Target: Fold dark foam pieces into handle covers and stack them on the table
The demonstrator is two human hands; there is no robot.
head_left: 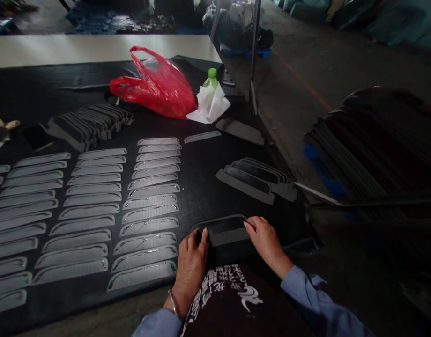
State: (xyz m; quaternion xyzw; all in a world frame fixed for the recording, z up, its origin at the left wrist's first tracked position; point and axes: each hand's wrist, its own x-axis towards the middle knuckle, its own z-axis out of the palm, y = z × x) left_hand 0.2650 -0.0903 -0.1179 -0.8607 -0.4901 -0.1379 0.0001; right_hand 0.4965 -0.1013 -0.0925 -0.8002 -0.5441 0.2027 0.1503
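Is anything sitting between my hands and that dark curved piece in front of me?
Nothing visible. The left hand and right hand already touch the two ends of the dark piece at the table edge; the grey strips lie off to the left.

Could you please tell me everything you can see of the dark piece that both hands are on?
The dark piece is a flat, elongated panel with rounded corners and a raised rim, matte black, perhaps rubber or foam. It lies flat on the black table near its front edge. The left hand presses its left end, and the right hand grips its right end.
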